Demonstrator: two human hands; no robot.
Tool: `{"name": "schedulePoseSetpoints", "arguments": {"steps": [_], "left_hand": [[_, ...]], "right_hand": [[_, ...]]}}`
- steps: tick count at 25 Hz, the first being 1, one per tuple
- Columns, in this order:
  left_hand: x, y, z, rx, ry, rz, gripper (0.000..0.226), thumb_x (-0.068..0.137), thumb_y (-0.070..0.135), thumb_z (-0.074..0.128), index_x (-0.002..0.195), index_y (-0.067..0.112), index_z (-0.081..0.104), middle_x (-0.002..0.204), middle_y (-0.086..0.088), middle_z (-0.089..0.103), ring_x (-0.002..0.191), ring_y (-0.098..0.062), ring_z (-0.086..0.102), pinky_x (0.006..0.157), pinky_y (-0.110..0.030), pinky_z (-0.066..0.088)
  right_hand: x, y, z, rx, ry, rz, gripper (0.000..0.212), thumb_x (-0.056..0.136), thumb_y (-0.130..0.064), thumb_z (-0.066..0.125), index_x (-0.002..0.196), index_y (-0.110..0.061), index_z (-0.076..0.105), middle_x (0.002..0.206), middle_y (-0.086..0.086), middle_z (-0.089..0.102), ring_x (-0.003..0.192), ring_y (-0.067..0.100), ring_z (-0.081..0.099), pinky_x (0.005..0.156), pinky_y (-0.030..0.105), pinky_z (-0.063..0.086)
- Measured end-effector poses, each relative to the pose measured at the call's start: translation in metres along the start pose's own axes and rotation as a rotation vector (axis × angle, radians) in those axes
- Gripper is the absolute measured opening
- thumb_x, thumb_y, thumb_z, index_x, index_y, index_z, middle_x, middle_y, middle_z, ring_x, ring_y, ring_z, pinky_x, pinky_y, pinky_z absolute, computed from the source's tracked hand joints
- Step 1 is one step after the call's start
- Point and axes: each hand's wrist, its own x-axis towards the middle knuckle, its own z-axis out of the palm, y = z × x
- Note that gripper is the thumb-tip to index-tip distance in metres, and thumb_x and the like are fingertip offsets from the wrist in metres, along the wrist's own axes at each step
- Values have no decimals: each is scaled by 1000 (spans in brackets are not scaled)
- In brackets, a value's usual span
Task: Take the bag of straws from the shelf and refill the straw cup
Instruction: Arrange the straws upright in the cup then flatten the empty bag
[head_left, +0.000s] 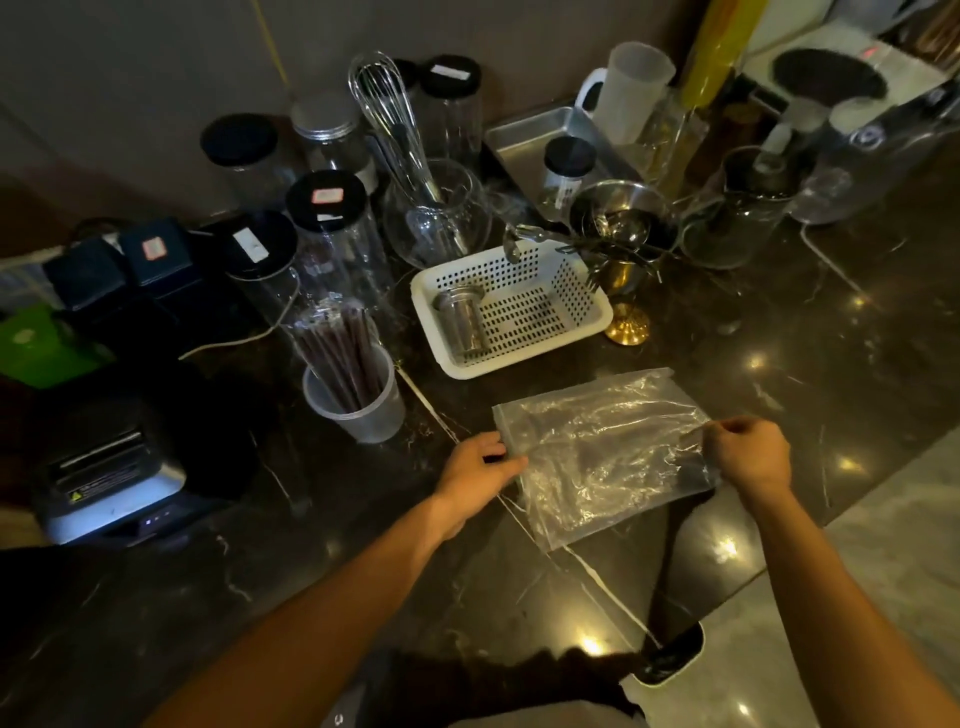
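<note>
A clear plastic bag (597, 447) lies flat and looks empty on the dark marble counter (831, 364). My left hand (480, 470) pinches its left edge. My right hand (748, 454) pinches its right edge, so the bag is stretched between both hands. To the left stands a translucent straw cup (363, 410) holding a bundle of dark straws (337, 348) in clear wrappers.
A white perforated basket (582, 301) with a metal canister sits behind the bag. Black-lidded jars (324, 200), a glass bowl with a whisk (384, 104), a metal tray (524, 137) and a utensil pot crowd the back. A label printer (104, 483) stands at left. The counter edge runs at lower right.
</note>
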Motion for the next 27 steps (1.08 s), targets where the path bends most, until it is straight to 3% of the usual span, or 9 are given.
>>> {"name": "schedulePoseSetpoints", "arguments": {"steps": [2,5,7,9,11,14,17,22,27], "left_hand": [[-2,-1,-7,4,12,12,68,91,27,77,151,16,47,145,-7,58,128,-22,61,109,-41,52],[-12,0,-26,3,113,93,54,94,28,73,144,15,56,133,-5,65,113,-16,65,95,-28,55],[-27,2,-44,-23,252,186,32,96,29,70,125,17,68,112,0,72,100,-14,70,85,-21,55],[-41,1,-62,-96,447,261,11,96,32,69,93,23,73,86,-1,73,87,-18,73,79,-28,57],[-56,-3,-81,-227,601,344,25,97,31,69,72,24,66,70,-4,67,71,-21,68,73,-40,57],[-71,-6,-113,-305,761,461,23,98,25,67,78,18,61,73,-15,64,71,-31,65,71,-46,55],[-67,-6,-148,-200,878,352,18,96,36,69,101,20,63,81,0,66,76,-21,68,73,-40,58],[-56,6,-170,-115,607,178,48,98,40,65,140,21,52,86,4,71,68,-12,69,55,-22,53],[-69,6,-167,52,583,294,25,97,26,67,120,17,67,81,1,74,77,-12,73,74,-31,62]], "right_hand": [[-3,-11,4,-94,20,-24,22,98,-24,66,107,-6,76,102,20,74,95,40,71,87,48,58],[-19,-41,14,-201,114,-143,38,101,-30,65,128,-2,66,128,25,65,112,45,65,95,50,52],[-40,-72,30,-82,54,-328,31,103,-27,63,123,-5,70,119,16,70,100,34,69,88,46,56],[-71,-104,52,26,-149,-486,17,104,-24,63,114,-14,73,101,3,73,84,16,69,78,38,59],[-102,-136,79,45,-313,-602,8,103,-25,65,103,-23,73,91,-6,72,78,7,68,70,27,56],[-135,-176,118,123,-497,-712,12,101,-26,67,94,-22,75,83,-3,73,73,5,69,64,18,54],[-164,-208,151,144,-686,-688,11,102,-33,66,101,-23,72,80,5,70,56,5,62,51,22,53],[-176,-227,181,186,-776,-548,27,106,-32,61,113,-6,67,84,9,65,55,9,57,47,23,50],[-180,-232,170,100,-789,-507,21,105,-20,60,101,-2,71,70,3,60,50,9,53,46,22,45]]}}
